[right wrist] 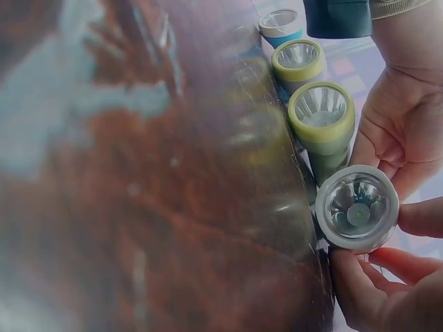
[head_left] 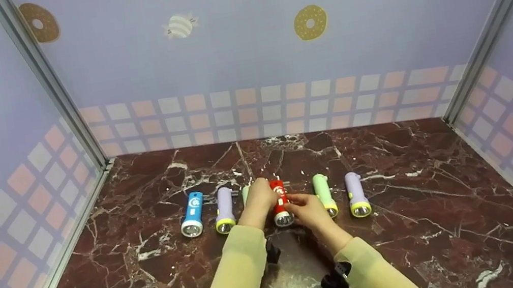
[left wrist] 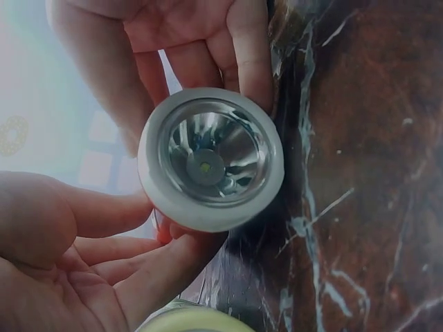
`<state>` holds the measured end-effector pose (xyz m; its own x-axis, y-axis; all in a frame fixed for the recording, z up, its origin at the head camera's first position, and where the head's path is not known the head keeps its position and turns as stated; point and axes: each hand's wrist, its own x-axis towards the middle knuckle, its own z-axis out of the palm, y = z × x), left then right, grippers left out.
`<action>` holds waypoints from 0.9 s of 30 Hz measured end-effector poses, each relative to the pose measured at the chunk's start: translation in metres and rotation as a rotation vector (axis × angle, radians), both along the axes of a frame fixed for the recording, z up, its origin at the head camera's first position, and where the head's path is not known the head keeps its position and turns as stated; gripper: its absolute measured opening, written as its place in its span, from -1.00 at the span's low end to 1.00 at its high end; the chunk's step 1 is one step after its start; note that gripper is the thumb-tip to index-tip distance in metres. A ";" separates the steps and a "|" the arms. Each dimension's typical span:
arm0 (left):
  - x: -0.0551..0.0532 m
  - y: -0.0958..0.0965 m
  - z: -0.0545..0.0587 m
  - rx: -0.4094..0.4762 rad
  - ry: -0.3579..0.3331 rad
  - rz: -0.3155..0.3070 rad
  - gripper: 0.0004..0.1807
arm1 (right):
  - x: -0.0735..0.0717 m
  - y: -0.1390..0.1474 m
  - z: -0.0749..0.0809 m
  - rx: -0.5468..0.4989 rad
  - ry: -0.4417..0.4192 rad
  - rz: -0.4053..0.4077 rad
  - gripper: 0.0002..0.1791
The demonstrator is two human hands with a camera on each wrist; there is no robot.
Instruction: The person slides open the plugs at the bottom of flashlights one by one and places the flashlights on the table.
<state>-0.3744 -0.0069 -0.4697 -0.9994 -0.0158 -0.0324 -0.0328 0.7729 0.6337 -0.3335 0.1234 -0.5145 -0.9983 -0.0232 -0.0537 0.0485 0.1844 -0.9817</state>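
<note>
Fingers (left wrist: 114, 213) of left hand (head_left: 259, 199) and right hand (head_left: 309, 210) pinch a red flashlight (head_left: 281, 208) mid-frame; a slip could knock its green neighbour (right wrist: 322, 123).

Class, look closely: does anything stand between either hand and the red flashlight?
Nothing visible does. The left hand reaches the red flashlight from its left, the right hand from its right. The pale green flashlight on the right lies beyond the right hand.

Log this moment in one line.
left hand: grips red, white-rimmed cylindrical flashlight | right hand: grips it too | leftmost in row: blue cylindrical flashlight
</note>
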 end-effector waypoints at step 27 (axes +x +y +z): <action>0.005 0.004 0.002 -0.136 0.047 -0.008 -0.73 | -0.001 0.001 -0.001 -0.013 -0.023 0.016 -0.64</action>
